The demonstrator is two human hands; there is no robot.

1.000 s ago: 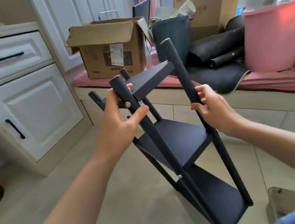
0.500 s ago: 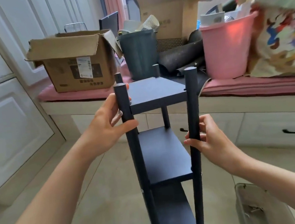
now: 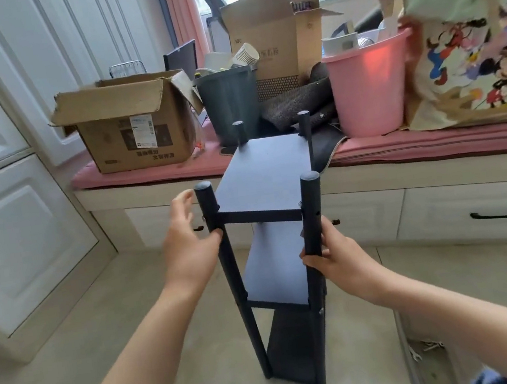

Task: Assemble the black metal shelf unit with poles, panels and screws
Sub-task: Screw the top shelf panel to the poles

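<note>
The black metal shelf unit (image 3: 264, 187) stands upright on the tiled floor in front of me, with three panels fixed between its poles. My left hand (image 3: 188, 249) is beside the near left pole (image 3: 210, 204); its thumb touches the pole and its fingers are spread, off the metal. My right hand (image 3: 336, 258) grips the near right pole (image 3: 311, 209) just below the top panel. Small screws show at the pole joints. The feet of the two far poles are hidden behind the panels.
A clear tray (image 3: 430, 349) holding a small wrench lies on the floor at lower right. Behind the shelf a pink-cushioned bench (image 3: 434, 140) carries a cardboard box (image 3: 133, 133), a dark bin (image 3: 230, 104) and a pink bucket (image 3: 367, 84). White cabinets (image 3: 16, 231) stand at left.
The shelf went from tilted in the air to upright on the floor. My left hand's fingers have come off the near left pole. My right hand keeps its grip.
</note>
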